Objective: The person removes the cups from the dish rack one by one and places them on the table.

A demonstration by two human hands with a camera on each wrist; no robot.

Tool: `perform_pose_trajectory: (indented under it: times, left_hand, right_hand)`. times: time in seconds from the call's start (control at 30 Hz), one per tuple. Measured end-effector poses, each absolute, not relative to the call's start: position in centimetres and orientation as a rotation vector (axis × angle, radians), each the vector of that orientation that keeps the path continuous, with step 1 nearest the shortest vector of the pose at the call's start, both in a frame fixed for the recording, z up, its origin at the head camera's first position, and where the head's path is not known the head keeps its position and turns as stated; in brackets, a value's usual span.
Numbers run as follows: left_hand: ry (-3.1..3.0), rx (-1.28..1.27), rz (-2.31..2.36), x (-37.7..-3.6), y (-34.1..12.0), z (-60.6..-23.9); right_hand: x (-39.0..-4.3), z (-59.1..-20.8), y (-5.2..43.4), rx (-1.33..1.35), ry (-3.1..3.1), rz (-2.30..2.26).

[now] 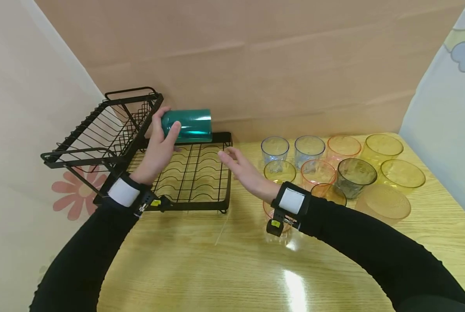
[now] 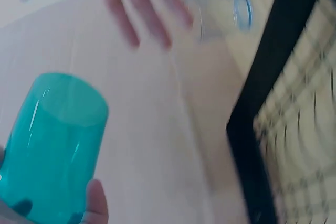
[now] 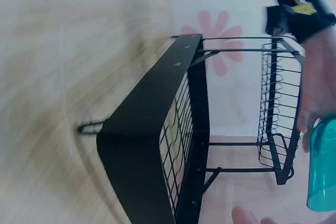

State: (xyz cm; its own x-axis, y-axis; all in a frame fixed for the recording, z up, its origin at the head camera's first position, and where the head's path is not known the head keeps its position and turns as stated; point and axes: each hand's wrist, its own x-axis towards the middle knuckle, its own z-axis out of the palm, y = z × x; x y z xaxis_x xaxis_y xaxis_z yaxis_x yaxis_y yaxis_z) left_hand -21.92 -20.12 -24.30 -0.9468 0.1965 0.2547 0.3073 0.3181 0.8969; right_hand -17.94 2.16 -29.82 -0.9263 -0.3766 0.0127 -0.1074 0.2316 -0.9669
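Teal cup (image 1: 187,125), gripped sideways in my left hand (image 1: 158,151), hovered above the empty black rack (image 1: 189,173); my right hand (image 1: 242,171) was spread, and eleven cups (image 1: 357,175) waited on the desk (image 1: 224,260).

The cup (image 1: 187,125) at the far left is a clear teal green. The dish rack (image 1: 193,173) under it is black wire. The worktop (image 1: 224,260) is pale yellow wood grain. On the right stand tinted see-through tumblers: two blue ones (image 1: 274,149) at the far side, a pink-orange one (image 1: 343,147), yellow ones (image 1: 380,149) on the far right, and a smoky grey one (image 1: 356,175) among them. Both sleeves (image 1: 372,251) are black, with white-and-black wristbands (image 1: 291,201). The left wall carries a pink flower print (image 1: 74,195); the back wall is plain tan.
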Motion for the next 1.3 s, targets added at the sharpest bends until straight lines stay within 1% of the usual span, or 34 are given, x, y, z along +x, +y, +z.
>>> perform_pose_trajectory:
  times: [0.13,0.37,0.63,0.9,1.17,1.3]
  left_hand:
    - [-2.33,-0.446,-1.878,-21.0,-18.0,-26.2]
    - [-2.208,-0.491,-2.068,-19.3,-14.5,-29.0]
    - [-2.147,-0.636,-2.11,-17.4,-11.5,-32.0]
    - [-2.157,-0.716,-2.023,-15.6,-8.8,-33.0]
    - [-2.163,-0.867,-2.067,-15.4,-7.8,-32.9]
    - [-2.31,-1.026,-1.961,-15.7,-8.7,-32.6]
  right_hand:
    - [-17.5,-29.8,2.1,-0.376,2.14,-1.947]
    - [-16.7,-30.1,2.3,-0.259,1.991,-2.257]
    - [-16.5,-30.4,3.5,-0.055,1.963,-2.463]
    - [-15.5,-30.6,4.7,0.184,1.97,-2.574]
    - [-14.3,-30.7,6.7,0.151,2.123,-2.595]
    - [-13.8,-30.6,8.0,0.01,2.233,-2.563]
